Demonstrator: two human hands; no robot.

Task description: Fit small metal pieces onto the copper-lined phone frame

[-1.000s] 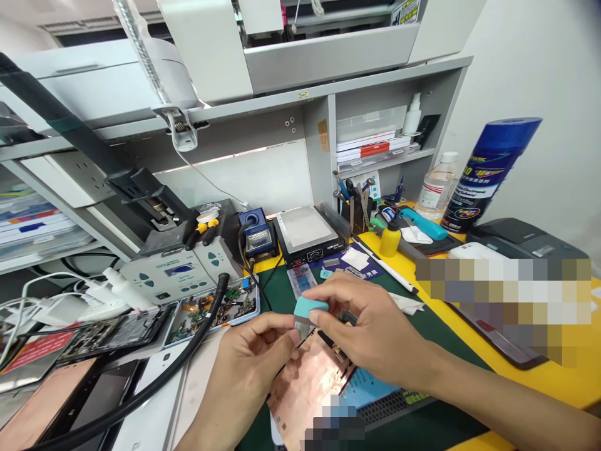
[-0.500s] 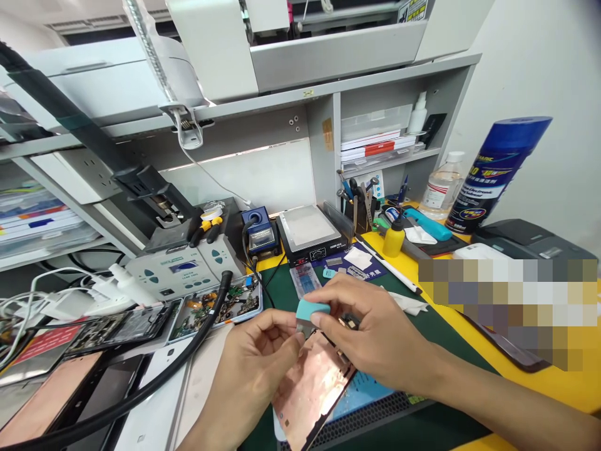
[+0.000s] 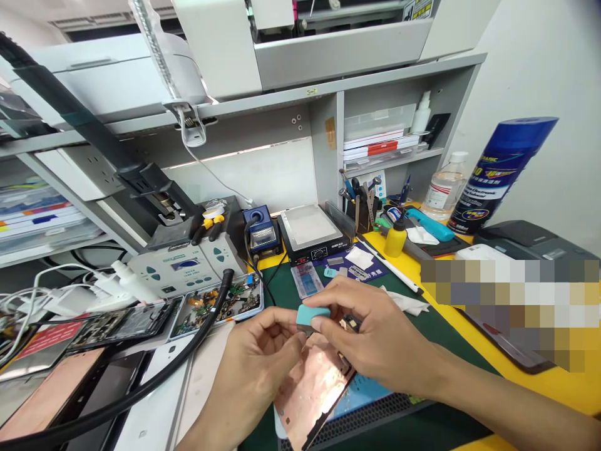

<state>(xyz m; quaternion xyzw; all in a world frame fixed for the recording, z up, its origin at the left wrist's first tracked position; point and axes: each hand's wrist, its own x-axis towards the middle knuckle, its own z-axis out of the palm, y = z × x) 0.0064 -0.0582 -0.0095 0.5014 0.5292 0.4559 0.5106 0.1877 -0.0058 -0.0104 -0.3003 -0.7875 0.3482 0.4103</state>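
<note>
My right hand point(image 3: 370, 326) pinches a small teal block point(image 3: 311, 314) with a greyish lower edge between thumb and forefinger. Close beside it, my left hand point(image 3: 267, 354) has its thumb and forefinger brought together at the block's left end; what lies between those fingertips is too small to make out. Beneath both hands, a phone screen panel with a shiny copper-coloured back point(image 3: 312, 382) slants over a blue holder point(image 3: 364, 391). Its upper edge is partly hidden by my fingers. Dark connectors and small parts show along its right side, under my right hand.
Behind the hands are a heating plate point(image 3: 310, 227), a soldering station point(image 3: 263, 235) and loose blades point(image 3: 359, 272). A black hose point(image 3: 206, 329) arcs across the left, over phone parts and a tray of components point(image 3: 244, 304). A yellow bottle point(image 3: 395, 241) and spray can point(image 3: 500, 178) stand right.
The teal block has tilted slightly, showing more of its front face. Both hands stay nearly in place, and the whole view has shifted a little.
</note>
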